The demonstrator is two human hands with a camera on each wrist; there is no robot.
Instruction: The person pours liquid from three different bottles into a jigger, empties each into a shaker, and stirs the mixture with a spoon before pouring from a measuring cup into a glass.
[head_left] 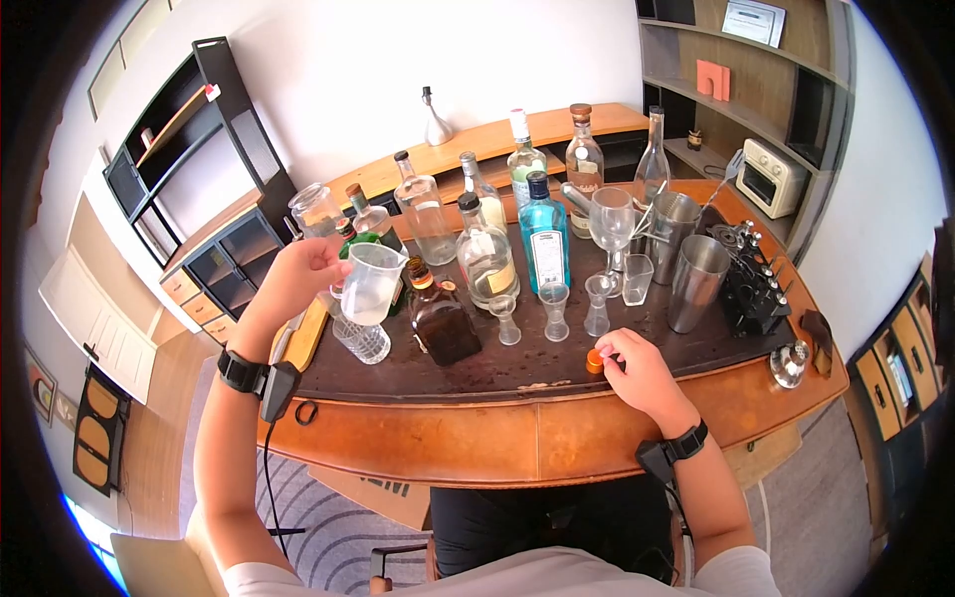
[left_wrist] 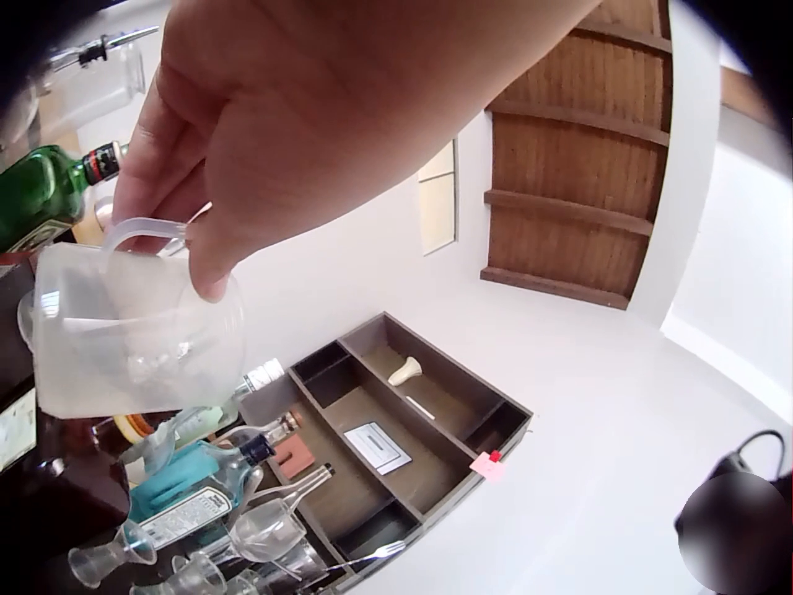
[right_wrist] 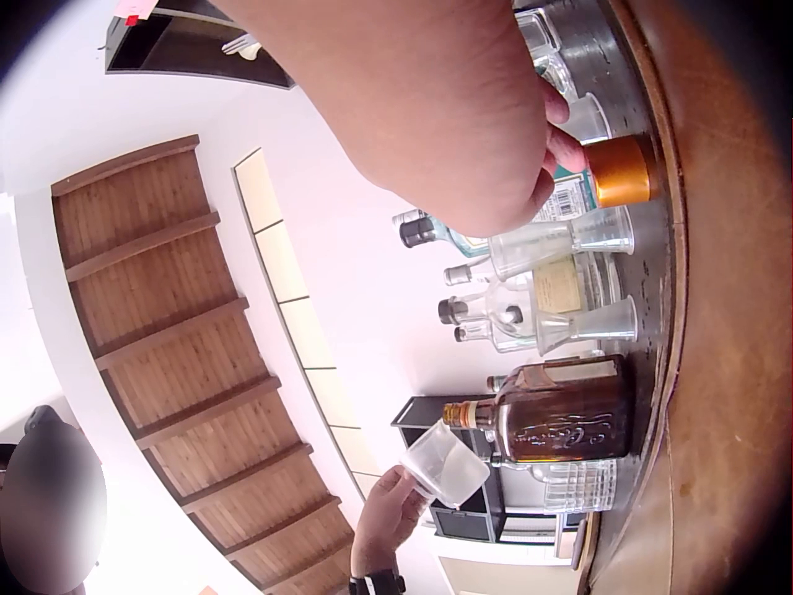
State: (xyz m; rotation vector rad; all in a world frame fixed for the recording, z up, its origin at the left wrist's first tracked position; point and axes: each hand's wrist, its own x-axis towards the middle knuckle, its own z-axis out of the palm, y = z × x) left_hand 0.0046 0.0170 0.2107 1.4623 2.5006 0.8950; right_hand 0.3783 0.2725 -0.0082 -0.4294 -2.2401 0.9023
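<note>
The left hand (head_left: 303, 279) pinches the handle of a clear plastic measuring cup (head_left: 371, 286), held tilted above a cut-glass tumbler (head_left: 362, 340). Pale liquid seems to lie in the cup (left_wrist: 136, 335). Beside it stands an uncapped brown bottle (head_left: 444, 323). At the table's front edge, the fingers of the right hand (head_left: 642, 373) touch an orange cap (head_left: 595, 361); in the right wrist view the cap (right_wrist: 618, 171) rests on the dark surface with fingertips against its side. Whether the thumb grips it is hidden.
Several jiggers (head_left: 555, 310) stand mid-table before glass bottles, among them a blue one (head_left: 545, 239). Metal shakers (head_left: 696, 284), a wine glass (head_left: 611, 219) and a black rack (head_left: 753, 284) are at the right. A wooden board (head_left: 304, 338) lies at the left.
</note>
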